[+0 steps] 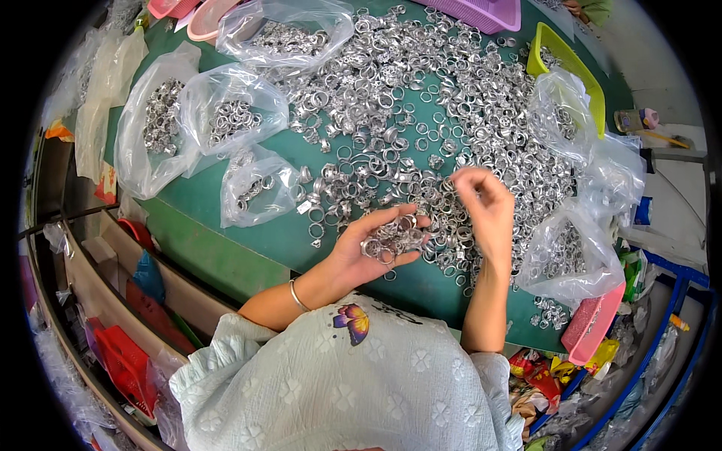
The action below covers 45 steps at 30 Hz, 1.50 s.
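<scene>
My left hand is turned palm up and cupped around a handful of silver-coloured metal rings, near the front of the green table. To its right, my right hand hangs over the big loose pile of rings. Its fingers are curled in toward the thumb; whatever they pinch, if anything, is too small to make out. The pile spreads from the table's far side down to my hands, with single rings scattered at its near edge.
Clear plastic bags of rings stand at the left and right. A lime-green basket, a purple basket and a pink tray border the pile. Open drawers lie left; a blue metal frame is at right.
</scene>
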Each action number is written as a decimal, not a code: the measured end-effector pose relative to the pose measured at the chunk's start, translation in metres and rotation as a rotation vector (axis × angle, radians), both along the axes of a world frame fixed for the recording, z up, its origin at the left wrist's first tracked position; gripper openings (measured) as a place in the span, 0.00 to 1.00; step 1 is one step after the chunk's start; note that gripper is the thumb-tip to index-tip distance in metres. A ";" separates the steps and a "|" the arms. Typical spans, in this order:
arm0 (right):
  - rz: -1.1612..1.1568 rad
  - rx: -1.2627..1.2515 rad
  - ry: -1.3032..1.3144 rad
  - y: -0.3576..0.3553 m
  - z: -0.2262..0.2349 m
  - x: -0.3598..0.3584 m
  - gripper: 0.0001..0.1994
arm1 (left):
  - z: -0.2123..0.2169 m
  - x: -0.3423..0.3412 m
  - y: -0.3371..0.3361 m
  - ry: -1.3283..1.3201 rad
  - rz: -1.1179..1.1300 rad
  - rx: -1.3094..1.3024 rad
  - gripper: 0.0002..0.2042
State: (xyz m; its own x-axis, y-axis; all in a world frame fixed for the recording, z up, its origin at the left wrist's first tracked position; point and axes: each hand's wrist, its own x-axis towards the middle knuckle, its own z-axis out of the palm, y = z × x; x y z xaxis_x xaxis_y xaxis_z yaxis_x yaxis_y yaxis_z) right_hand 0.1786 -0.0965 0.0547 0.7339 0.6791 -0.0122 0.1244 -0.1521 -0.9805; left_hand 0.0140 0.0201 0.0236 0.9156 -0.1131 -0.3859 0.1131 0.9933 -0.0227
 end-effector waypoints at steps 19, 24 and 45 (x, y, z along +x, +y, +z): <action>0.293 -0.319 -0.789 0.085 -0.048 0.025 0.23 | 0.000 -0.004 -0.007 0.005 -0.041 -0.096 0.13; 0.388 -0.411 -0.735 0.032 -0.030 -0.022 0.23 | -0.004 -0.015 -0.005 0.077 -0.006 -0.114 0.12; -0.404 -0.176 -0.592 -0.084 -0.038 -0.047 0.09 | -0.017 -0.022 -0.039 0.005 -0.329 -0.019 0.11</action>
State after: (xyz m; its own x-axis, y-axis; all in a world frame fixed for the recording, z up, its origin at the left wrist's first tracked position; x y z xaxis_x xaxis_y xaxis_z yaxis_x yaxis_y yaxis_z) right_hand 0.1316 -0.1800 0.0171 0.8438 0.3787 0.3801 0.5264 -0.4469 -0.7233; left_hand -0.0085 -0.0184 0.0064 0.8268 -0.4099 -0.3851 0.4280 0.9028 -0.0421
